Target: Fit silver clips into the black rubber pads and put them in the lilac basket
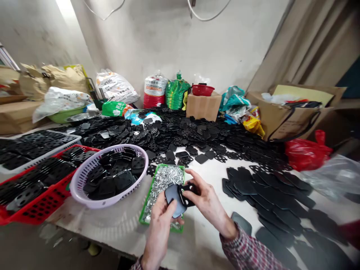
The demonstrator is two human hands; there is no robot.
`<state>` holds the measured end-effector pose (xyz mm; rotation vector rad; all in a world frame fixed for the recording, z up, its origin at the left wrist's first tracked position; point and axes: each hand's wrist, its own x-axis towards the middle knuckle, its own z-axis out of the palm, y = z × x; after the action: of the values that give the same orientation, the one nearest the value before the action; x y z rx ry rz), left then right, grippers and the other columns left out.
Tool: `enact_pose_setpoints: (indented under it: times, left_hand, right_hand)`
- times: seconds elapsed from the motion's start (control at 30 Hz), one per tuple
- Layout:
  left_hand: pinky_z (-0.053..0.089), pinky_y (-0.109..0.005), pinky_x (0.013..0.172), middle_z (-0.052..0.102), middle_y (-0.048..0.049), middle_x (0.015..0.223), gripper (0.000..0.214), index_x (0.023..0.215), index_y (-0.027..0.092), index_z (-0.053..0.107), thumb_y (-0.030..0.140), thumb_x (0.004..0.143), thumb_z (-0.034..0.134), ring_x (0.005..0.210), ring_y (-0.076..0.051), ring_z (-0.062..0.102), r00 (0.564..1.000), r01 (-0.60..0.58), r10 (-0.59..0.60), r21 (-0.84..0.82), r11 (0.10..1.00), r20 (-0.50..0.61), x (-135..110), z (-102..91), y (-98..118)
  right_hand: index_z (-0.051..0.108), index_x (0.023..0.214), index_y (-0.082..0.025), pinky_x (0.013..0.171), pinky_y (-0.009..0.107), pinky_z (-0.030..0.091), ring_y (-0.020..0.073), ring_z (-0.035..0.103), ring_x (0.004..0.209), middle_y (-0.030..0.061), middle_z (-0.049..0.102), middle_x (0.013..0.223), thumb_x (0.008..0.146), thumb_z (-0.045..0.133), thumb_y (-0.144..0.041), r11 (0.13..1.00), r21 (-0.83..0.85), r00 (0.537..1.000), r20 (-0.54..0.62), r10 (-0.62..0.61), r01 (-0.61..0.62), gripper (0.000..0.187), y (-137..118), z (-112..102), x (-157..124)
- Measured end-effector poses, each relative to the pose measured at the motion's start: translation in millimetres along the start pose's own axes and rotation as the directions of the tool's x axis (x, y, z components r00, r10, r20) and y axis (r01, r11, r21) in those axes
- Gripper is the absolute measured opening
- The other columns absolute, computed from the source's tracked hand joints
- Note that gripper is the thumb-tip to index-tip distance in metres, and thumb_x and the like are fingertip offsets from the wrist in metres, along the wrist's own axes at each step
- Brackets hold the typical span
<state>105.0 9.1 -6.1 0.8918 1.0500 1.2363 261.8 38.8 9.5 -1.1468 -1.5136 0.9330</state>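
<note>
The left hand (159, 232) wraps a black pad (173, 200); the right hand (206, 197) seems to pinch a perforated plate (189, 189) against it, above a green tray (147, 199) of silver clips (163, 183).

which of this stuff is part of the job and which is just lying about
In use: left hand, right hand, black plate, holed black piece, green tray of metal pieces, lilac basket of black plates
Lying about: red bowl, cardboard box, green sack, red plastic bag
</note>
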Motion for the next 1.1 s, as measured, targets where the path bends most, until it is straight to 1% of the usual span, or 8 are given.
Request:
enact_pose_setpoints:
  times: [0.1,0.2,0.27,0.37,0.57,0.73,0.9,1.1]
  left_hand:
    - [0.06,-0.029,0.058,0.069,-0.0108,0.117,0.045,0.124,0.02,0.062,0.038,0.083,0.066,0.088,-0.024,0.068,0.999,-0.032,0.031,0.026,0.999,0.017,1.0,3.4,0.5]
    - [0.061,-0.035,0.079,0.062,-0.012,0.134,0.048,0.13,0.021,0.059,0.042,0.086,0.062,0.113,-0.029,0.063,0.999,-0.019,0.02,0.036,0.999,-0.045,2.7,2.4,-5.2]
    - [0.049,-0.037,0.103,0.052,-0.0103,0.146,0.049,0.132,0.022,0.058,0.044,0.088,0.059,0.132,-0.029,0.049,0.992,-0.008,0.015,0.061,0.998,-0.126,3.3,-0.3,-11.7]
    - [0.036,-0.035,0.115,0.042,-0.0078,0.155,0.051,0.133,0.022,0.057,0.048,0.088,0.06,0.142,-0.026,0.037,0.979,0.01,0.0,0.049,0.999,-0.205,2.7,-5.4,-21.8]
    - [0.058,-0.033,0.089,0.043,-0.0126,0.153,0.06,0.135,0.022,0.053,0.051,0.084,0.064,0.129,-0.031,0.053,0.968,0.079,-0.129,-0.223,0.972,-0.216,1.5,-10.5,-25.7]
    - [0.06,-0.032,0.082,0.058,-0.0103,0.14,0.06,0.135,0.026,0.057,0.044,0.079,0.072,0.109,-0.028,0.066,0.985,0.028,-0.061,-0.196,0.98,-0.161,-0.6,-14.4,-9.1]
    - [0.06,-0.032,0.067,0.061,-0.0114,0.137,0.06,0.136,0.026,0.057,0.05,0.082,0.066,0.1,-0.028,0.068,0.995,-0.001,-0.013,-0.141,0.99,-0.098,-4.9,-16.4,0.5]
    - [0.056,-0.029,0.059,0.067,-0.01,0.114,0.049,0.128,0.022,0.059,0.048,0.086,0.061,0.085,-0.023,0.065,0.997,-0.051,0.053,0.026,0.998,-0.054,-6.3,-19.0,1.1]
  right_hand:
    - [0.05,0.136,-0.021,0.078,0.036,0.054,0.0225,0.062,0.085,0.0066,0.066,0.101,0.093,0.052,-0.018,0.901,-0.387,0.966,-0.08,-0.245,0.196,0.043,0.0,12.3,-4.5]
    - [0.056,0.131,-0.016,0.074,0.041,0.055,0.0278,0.061,0.087,0.0126,0.067,0.104,0.1,0.04,-0.016,0.684,-0.651,0.912,0.032,-0.41,0.33,0.035,-3.7,26.6,-6.6]
    - [0.055,0.132,-0.013,0.077,0.045,0.057,0.0302,0.06,0.093,0.0156,0.065,0.114,0.101,0.037,-0.016,0.622,-0.683,0.896,0.109,-0.431,0.383,0.036,-8.1,37.1,-7.5]
    - [0.047,0.14,-0.011,0.092,0.05,0.054,0.0315,0.056,0.111,0.0175,0.059,0.128,0.103,0.037,-0.017,0.657,-0.611,0.877,0.136,-0.462,0.441,0.039,-11.6,48.7,-8.3]
    - [0.052,0.138,-0.021,0.101,0.045,0.05,0.0267,0.051,0.121,0.0098,0.055,0.135,0.099,0.04,-0.01,0.809,-0.418,0.9,0.053,-0.432,0.413,0.042,-1.2,50.7,-5.3]
    - [0.063,0.126,-0.023,0.103,0.042,0.047,0.026,0.052,0.121,0.0086,0.057,0.131,0.094,0.053,-0.017,0.894,-0.27,0.906,-0.129,-0.403,0.358,0.034,-2.7,43.8,-3.6]
    - [0.073,0.111,-0.021,0.073,0.033,0.056,0.0247,0.063,0.09,0.0075,0.067,0.107,0.083,0.068,-0.03,0.995,-0.018,0.993,-0.074,-0.097,0.096,0.03,-16.6,31.5,-1.0]
    - [0.077,0.104,-0.017,0.067,0.031,0.052,0.0234,0.061,0.078,0.0064,0.071,0.093,0.074,0.076,-0.04,0.968,0.207,0.99,0.029,0.136,-0.139,0.038,-20.1,26.9,-0.7]
